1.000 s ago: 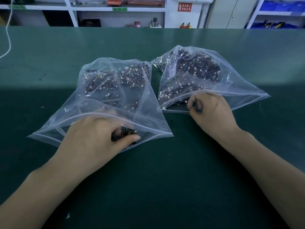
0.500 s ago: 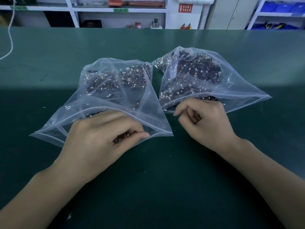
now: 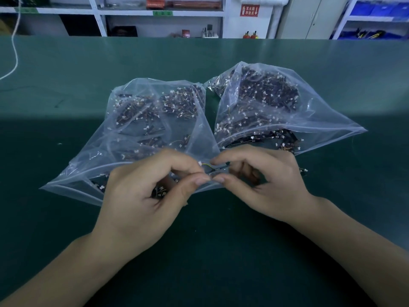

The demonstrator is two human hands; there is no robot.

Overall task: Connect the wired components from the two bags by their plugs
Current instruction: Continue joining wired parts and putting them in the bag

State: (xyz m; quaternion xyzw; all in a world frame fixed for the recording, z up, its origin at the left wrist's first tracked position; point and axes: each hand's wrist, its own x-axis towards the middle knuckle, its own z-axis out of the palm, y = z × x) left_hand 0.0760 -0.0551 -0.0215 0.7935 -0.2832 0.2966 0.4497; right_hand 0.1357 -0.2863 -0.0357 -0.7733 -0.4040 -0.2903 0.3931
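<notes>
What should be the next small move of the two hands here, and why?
Probably bring the two plugs together and press them into each other. The left hand and the right hand each pinch a small wired component, fingertips nearly touching, in front of the two open bags. A white plug on a thin wire shows between them; whether they are already joined is too small to tell.

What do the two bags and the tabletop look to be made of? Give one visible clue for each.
Left bag and right bag: thin clear plastic film, glossy; the parts show through and the creases catch light.
Tabletop: seemingly a matte green mat, perhaps rubber or vinyl; it shows only a soft, even sheen.
</notes>
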